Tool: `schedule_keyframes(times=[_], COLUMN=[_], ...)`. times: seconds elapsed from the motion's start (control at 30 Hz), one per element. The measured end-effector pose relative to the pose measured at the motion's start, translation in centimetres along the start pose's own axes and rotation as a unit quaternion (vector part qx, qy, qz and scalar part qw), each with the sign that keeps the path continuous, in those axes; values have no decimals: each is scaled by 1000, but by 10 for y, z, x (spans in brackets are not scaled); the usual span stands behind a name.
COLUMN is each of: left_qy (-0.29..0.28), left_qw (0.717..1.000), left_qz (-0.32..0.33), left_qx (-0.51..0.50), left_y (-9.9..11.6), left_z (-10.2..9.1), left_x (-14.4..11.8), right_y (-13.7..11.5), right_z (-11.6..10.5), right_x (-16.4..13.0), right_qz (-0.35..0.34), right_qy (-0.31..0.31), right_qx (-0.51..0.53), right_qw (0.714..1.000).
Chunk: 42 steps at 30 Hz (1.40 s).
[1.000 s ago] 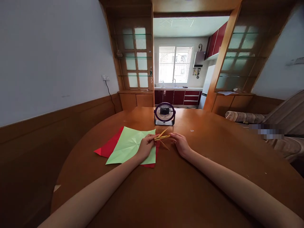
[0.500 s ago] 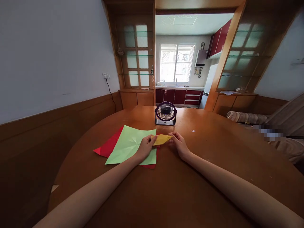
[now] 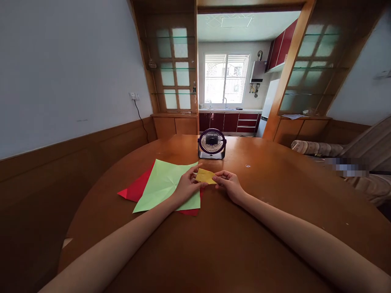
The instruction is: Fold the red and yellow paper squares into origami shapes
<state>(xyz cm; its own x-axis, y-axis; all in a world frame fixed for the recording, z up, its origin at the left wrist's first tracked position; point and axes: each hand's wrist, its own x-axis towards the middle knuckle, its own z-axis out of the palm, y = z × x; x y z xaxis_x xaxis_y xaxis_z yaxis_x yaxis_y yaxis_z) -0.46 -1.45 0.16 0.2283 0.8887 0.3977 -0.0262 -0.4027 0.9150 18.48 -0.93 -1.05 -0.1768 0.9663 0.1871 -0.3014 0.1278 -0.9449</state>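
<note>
I observe a round wooden table (image 3: 232, 244), its surface smooth and glossy brown. On its left half lies a flat green sheet (image 3: 163, 185), creased, resting on a red sheet (image 3: 136, 189) that shows beyond its left edge. Behind them stands a small round fan (image 3: 211, 143) with a dark grille. My left hand (image 3: 186, 187) and right hand (image 3: 229, 184) both pinch a small folded yellow paper (image 3: 205, 176), fingers closed on opposite edges, held just above the table beside the green sheet.

Wooden table (image 3: 232, 244) bears fan (image 3: 211, 143), green sheet (image 3: 165, 185) (over red (image 3: 136, 189)).
</note>
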Motion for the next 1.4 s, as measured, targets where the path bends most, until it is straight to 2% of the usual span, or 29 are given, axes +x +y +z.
schedule_keyframes(times=[0.17, 0.37, 0.47, 0.57, 0.7, 0.83, 0.97, 1.23, 1.4], left_qy=[-6, 52, 33, 12, 33, 64, 66, -23, -69], left_qw=[1000, 997, 996, 993, 987, 995, 995, 971, 975], left_qz=[-28, -64, -84, -105, -121, -76, -15, 99, 82], left_qx=[-8, -2, -25, -59, -100, -18, 71, 215, 193], left_y=[4, 6, 8, 9, 5, -1, -4, 5, 5], left_z=[0, -1, -2, -3, -6, -7, -6, -1, -4], left_x=[-1, 0, 0, 1, 3, 5, 4, -6, -7], right_y=[-2, -7, -4, -1, 0, -3, -4, -1, -2], right_z=[4, 6, 4, 2, 2, 4, 4, 3, 5], right_x=[-1, -7, -6, -4, -4, -5, -5, -4, -6], right_qz=[1, -1, -4, -8, -13, 1, 11, -14, -23], right_qy=[-8, -115, -91, -62, -59, -72, -73, -33, -42], right_qx=[19, 16, -18, -9, -4, 3, 5, 18, 1], right_qw=[1000, 993, 996, 998, 998, 997, 997, 999, 999])
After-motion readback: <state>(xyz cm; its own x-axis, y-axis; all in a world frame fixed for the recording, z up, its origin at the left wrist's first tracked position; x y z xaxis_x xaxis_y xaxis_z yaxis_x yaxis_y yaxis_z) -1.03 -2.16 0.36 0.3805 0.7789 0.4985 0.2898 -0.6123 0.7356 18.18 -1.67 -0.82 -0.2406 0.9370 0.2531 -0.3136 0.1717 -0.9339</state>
